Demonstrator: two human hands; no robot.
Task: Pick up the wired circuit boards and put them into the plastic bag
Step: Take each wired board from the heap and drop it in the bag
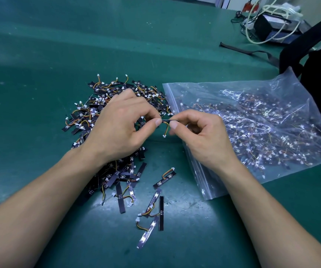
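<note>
A heap of small black wired circuit boards lies on the green mat, partly hidden under my left hand. Between both hands hangs one wired circuit board, its wire and white plug dangling below. My left hand pinches its left end with thumb and forefinger. My right hand pinches its right end. A clear zip plastic bag lies to the right, holding many boards, its opening edge facing the heap. My right wrist rests over the bag's near corner.
Loose boards lie scattered near the front between my forearms. A black bag stands at the right edge. A black box with white cables sits at the back right. The green mat is bare at left.
</note>
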